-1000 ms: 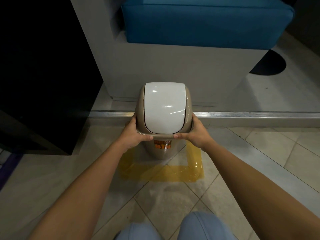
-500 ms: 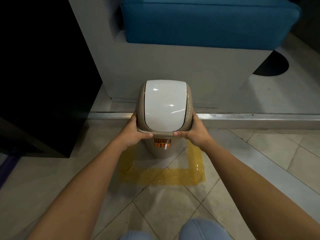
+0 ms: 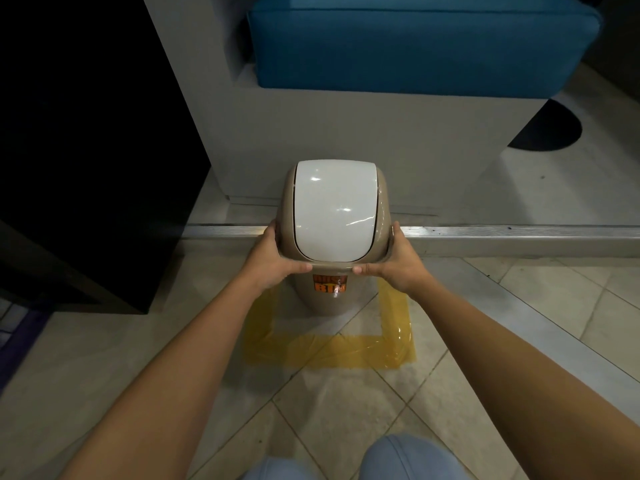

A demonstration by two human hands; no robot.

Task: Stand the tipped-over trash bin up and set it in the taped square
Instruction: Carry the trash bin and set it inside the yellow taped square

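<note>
Two hands, left [image 3: 273, 263] and right [image 3: 398, 265], each grip pressed on opposite sides of the upright bin [image 3: 334, 237] below its white lid [image 3: 334, 211]; base inside the taped square [image 3: 329, 351] on the floor [image 3: 346, 410].

Bin [image 3: 332, 299] smooth beige plastic, lid [image 3: 334, 216] glossy white plastic with glare. Tape [image 3: 329, 355] yellow, shiny, wrinkled film. Floor [image 3: 346, 410] glazed tile, slight sheen. Rail [image 3: 502, 233] ribbed bare metal. Cushion [image 3: 415, 46] blue woven cloth, matt. Bin sticker [image 3: 329, 284] orange, glossy.
</note>
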